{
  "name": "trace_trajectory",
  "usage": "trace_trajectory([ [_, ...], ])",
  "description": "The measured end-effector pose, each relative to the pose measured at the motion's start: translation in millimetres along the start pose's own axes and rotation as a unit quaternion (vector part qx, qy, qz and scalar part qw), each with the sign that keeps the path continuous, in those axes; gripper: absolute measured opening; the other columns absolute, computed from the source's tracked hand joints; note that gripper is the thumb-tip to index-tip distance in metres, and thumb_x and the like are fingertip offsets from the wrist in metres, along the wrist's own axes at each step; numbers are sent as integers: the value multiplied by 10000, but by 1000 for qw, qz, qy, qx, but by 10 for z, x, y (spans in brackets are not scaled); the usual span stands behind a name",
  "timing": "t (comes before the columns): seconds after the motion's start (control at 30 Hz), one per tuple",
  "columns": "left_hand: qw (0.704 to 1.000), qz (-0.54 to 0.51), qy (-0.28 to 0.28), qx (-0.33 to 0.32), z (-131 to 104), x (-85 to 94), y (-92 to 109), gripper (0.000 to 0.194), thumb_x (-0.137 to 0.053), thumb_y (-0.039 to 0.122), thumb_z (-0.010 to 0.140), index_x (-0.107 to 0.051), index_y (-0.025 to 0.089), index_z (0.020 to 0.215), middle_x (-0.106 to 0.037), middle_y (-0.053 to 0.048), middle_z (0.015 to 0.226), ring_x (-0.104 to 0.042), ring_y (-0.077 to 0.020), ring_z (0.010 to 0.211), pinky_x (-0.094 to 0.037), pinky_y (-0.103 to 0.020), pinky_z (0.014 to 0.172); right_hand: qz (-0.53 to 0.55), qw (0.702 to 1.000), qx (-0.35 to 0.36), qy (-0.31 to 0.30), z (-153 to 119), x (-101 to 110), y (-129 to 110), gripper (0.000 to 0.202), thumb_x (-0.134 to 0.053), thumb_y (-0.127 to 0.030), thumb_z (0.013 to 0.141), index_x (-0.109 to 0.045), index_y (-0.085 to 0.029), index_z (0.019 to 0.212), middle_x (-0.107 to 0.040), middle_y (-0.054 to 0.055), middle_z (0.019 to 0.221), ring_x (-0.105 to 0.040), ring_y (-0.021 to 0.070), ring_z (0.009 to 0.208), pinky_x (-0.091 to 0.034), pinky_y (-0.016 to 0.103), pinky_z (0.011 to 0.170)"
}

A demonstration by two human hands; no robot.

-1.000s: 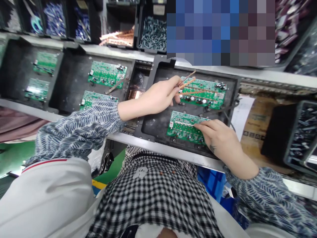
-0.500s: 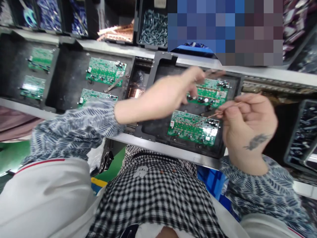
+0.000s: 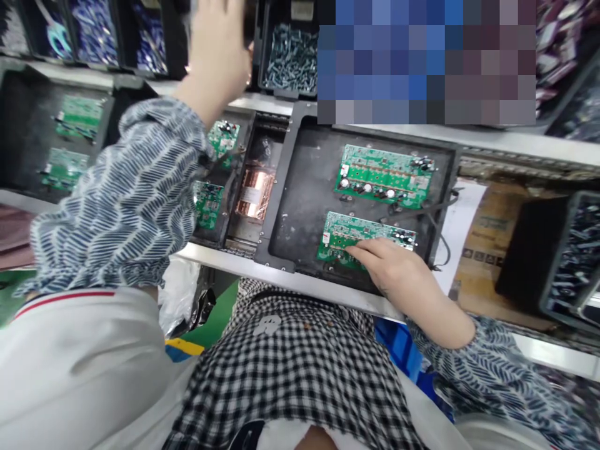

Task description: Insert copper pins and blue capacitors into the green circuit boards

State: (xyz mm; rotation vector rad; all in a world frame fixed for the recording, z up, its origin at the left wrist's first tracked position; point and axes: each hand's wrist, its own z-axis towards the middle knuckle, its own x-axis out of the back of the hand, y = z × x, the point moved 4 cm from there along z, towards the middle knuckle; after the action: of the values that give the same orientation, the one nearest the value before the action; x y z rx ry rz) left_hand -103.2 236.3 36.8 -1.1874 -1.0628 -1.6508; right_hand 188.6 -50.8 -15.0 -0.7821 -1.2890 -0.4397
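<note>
Two green circuit boards lie in the black tray (image 3: 300,187) in front of me. The fingers of my right hand (image 3: 391,262) are pressed together on the lower board (image 3: 335,240), at a thin copper strip; anything between the fingertips is too small to make out. The upper board (image 3: 384,172) lies untouched, with copper strips and round white parts along it. My left hand (image 3: 218,53) is raised over the bin of copper strips at the back. It is blurred and its fingertips run out of the top of the view.
A bin of screws (image 3: 290,62) stands right of my left hand. Further left, trays hold more boards (image 3: 79,115). A copper bundle (image 3: 255,194) sits between trays. A cable (image 3: 445,234) crosses the right tray edge; a dark bin (image 3: 574,256) stands at the far right.
My left hand has moved from above the upper board to the back bin. My right hand has moved left and down onto the lower board.
</note>
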Motion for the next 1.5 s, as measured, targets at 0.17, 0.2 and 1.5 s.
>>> trace_trajectory([
  [0.17, 985, -34, -64, -155, 240, -325, 1122, 482, -449, 213, 1020, -493, 52, 1472, -420, -157, 1558, -358, -276, 1461, -261, -394, 1264, -4, 1000, -20, -23, 9, -2, -68, 398, -504, 14, 890, -740, -165, 1155, -737, 129, 1033, -685, 238, 885, -578, 332, 712],
  [0.2, 983, -33, -84, -157, 293, -406, 1303, 544, -509, 190, 992, -449, 27, 1508, -389, -174, 1581, -330, -285, 1489, -234, -383, 1281, -3, 999, -30, -29, 7, -11, -86, 404, -517, 12, 886, -742, -177, 1164, -737, 125, 1027, -689, 239, 885, -584, 334, 713],
  [1.5, 967, 43, -210, -135, 986, -785, 1849, 406, -520, 418, 1048, -673, 127, 1285, -672, -139, 1272, -657, -274, 1184, -501, -391, 1073, 2, 966, -222, 134, 159, 560, 1065, 386, -614, -237, 988, -552, -187, 1366, -636, 140, 1299, -622, 243, 1203, -539, 428, 1046],
])
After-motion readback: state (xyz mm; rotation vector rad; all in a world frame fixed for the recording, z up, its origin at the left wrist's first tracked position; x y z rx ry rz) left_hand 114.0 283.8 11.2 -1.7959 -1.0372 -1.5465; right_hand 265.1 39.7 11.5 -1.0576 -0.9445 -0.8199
